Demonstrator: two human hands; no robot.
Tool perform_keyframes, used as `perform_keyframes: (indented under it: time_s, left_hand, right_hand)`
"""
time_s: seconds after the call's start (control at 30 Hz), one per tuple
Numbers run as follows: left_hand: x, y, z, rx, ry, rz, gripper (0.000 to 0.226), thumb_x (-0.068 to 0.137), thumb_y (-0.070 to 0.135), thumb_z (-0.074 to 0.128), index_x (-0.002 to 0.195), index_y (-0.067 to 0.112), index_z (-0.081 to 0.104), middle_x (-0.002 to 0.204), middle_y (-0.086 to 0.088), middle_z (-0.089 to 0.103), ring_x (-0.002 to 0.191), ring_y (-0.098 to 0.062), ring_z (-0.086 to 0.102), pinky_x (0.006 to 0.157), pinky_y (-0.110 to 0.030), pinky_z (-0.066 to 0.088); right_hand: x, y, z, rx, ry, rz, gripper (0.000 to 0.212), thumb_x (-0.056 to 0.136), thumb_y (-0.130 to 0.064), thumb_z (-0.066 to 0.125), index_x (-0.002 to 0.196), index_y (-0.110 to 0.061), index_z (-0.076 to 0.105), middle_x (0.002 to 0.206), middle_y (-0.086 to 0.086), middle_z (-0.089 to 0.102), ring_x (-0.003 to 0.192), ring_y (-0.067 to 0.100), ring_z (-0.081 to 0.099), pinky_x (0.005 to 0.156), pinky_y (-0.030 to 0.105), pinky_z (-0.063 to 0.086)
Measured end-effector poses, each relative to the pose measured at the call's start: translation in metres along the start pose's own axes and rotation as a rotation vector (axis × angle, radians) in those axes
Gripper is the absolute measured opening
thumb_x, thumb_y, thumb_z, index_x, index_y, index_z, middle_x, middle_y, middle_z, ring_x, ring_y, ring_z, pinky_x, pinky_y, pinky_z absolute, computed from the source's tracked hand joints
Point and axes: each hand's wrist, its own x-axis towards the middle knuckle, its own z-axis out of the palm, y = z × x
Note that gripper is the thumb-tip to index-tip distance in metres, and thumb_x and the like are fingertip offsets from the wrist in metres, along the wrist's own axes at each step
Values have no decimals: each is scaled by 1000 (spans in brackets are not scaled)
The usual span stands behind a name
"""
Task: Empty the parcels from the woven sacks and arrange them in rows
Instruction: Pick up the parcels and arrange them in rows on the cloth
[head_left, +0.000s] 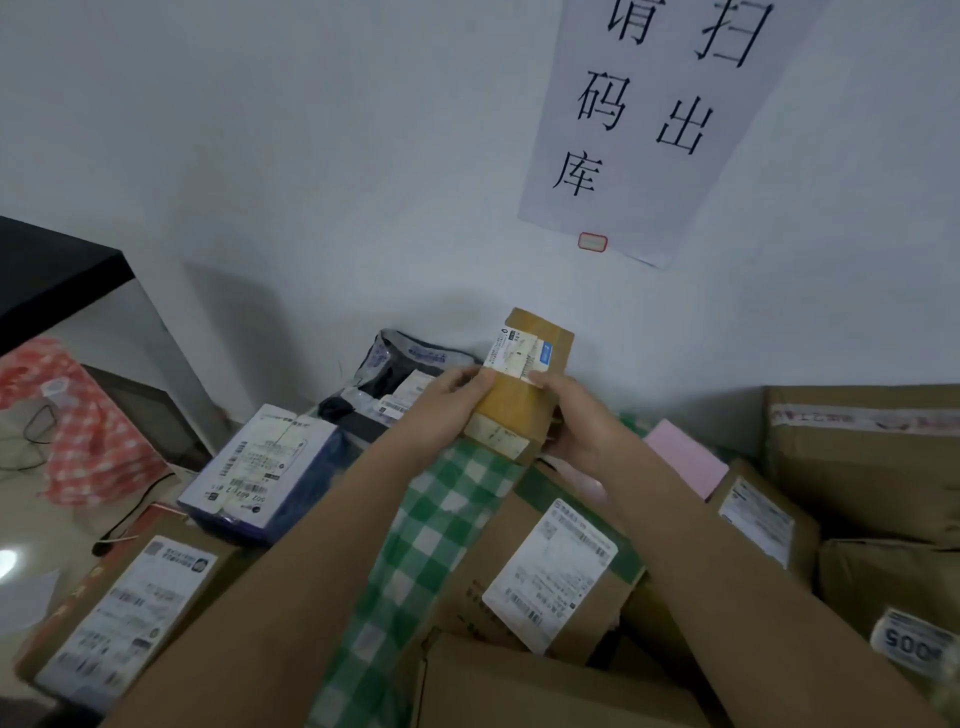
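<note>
Many parcels (553, 571) below white wall (311, 156)

Dim, bluish indoor light; soft shadows on the wall (363, 156); edges bend and blur, perhaps from motion.

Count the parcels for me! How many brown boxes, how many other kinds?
Brown cardboard boxes: 7, counting the small box held by the left hand and right hand
White-and-blue box: 1
Grey plastic mailer: 1
Green checked bag: 1
Pink parcel: 1
Total: 11
</note>
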Motion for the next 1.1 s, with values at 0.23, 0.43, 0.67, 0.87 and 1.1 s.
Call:
perform_keyframes:
  time_s: [0.23,0.43,0.67,0.87,1.1]
  left_hand:
    - [65,-25,22,297,87,8,40,102,37,35,132,17,52,132,-3,53,116,-20,49,101,-38,39]
    - [116,-59,27,572,42,21,43,98,27,45,141,21,44,143,-8,44,130,-29,40,106,-46,38]
    - [153,-74,29,885,-4,43,53,99,23,40,149,29,26,159,-10,12,144,-35,12,114,-51,21]
    - [162,-84,28,917,-13,51,48,97,23,42,144,30,36,156,-8,21,140,-33,27,109,-54,32]
    - [154,-76,36,957,-25,36,52,98,25,41,148,30,27,159,-14,1,146,-35,-2,116,-51,11]
  right_hand:
    - [57,-21,-48,-70,246,62,56,91,-27,63,139,-14,38,126,15,58,101,33,63,64,43,58]
    - [98,-17,-66,-319,349,80,59,90,-25,65,140,-10,38,125,16,58,97,30,61,77,43,55]
    - [120,-3,-67,-367,336,129,60,90,-21,64,141,-6,37,133,18,54,113,35,57,95,52,50]
    - [128,7,-70,-530,297,89,47,96,-22,55,138,-5,42,133,15,54,115,32,56,94,42,50]
    - [108,-1,-59,-1071,306,-109,55,96,-27,47,146,-14,28,142,16,35,128,36,38,105,45,38]
